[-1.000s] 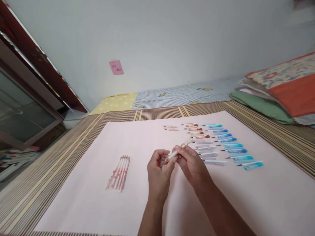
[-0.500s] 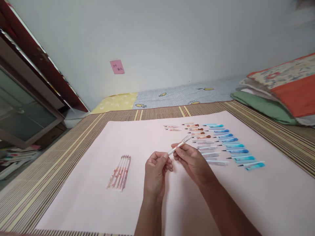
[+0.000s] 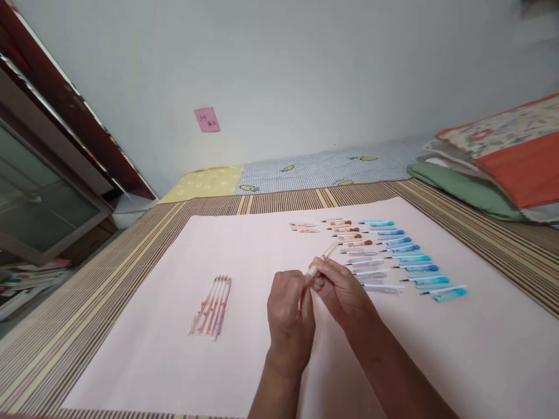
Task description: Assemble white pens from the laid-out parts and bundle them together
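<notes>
Between my two hands, above a pale pink sheet (image 3: 166, 372), is a pen (image 3: 311, 271) with a white barrel, tilted up toward the right. My right hand (image 3: 345, 291) grips its upper part with thumb and fingers, and a clear patterned end sticks out beyond. My left hand (image 3: 289, 317) is closed around the lower end, its back turned to me, so that end is hidden. To the left lies a bundle of assembled pens (image 3: 212, 308) with red-and-white patterned barrels. Rows of disassembled pen parts (image 3: 410, 259), blue, brown and greyish, lie to the right.
The sheet rests on a striped mat (image 3: 144, 250). Folded cloths (image 3: 519, 157) are stacked at the right edge. Behind stands a wall with a pink note (image 3: 207, 119). A glass-fronted cabinet (image 3: 39, 198) is at the left.
My left hand has rolled over and closed round the pen's lower end, moving slightly right. The pen is a little lower. The laid-out parts and the bundle stay put.
</notes>
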Available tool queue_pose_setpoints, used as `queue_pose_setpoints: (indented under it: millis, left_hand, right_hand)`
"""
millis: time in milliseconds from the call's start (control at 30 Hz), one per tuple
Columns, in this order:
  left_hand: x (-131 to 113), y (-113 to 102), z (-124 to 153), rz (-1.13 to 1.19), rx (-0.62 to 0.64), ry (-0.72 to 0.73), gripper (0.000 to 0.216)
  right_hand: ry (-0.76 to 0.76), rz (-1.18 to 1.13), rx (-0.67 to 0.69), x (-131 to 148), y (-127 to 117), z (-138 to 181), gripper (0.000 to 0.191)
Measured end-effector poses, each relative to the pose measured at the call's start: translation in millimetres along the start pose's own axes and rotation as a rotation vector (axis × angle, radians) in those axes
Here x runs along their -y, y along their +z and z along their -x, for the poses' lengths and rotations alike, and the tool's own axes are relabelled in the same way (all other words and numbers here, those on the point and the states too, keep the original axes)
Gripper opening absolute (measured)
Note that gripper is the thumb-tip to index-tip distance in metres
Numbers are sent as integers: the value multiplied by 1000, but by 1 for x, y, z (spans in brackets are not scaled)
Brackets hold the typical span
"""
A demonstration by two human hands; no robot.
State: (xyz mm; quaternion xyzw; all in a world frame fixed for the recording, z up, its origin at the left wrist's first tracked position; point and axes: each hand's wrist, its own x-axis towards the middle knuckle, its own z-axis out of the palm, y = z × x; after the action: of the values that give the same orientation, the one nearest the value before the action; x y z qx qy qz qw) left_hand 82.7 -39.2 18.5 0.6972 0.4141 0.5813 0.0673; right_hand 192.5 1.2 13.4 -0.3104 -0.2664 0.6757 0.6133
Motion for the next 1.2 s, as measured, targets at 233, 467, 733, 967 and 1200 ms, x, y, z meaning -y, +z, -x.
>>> queue_pose_setpoints:
  millis: [233, 467, 733, 967, 1200]
  left_hand:
    - [-3, 2, -2, 202, -20, -318, 12]
    - [4, -2, -9, 687, -12, -818, 25]
    - [-3, -11, -8, 295, 38, -511, 6]
    - [9, -12, -10, 465, -35, -740, 16]
    - [30, -23, -12, 614, -7, -819, 20]
  right_hand:
    - [24, -36, -54, 2, 3, 0, 36]
    - [-104, 160, -59, -1, 1, 1, 37]
    - [-80, 79, -54, 2, 6, 5, 37]
    - [-45, 141, -26, 3, -6, -6, 39]
    - [-483, 905, -8, 20, -14, 0, 15]
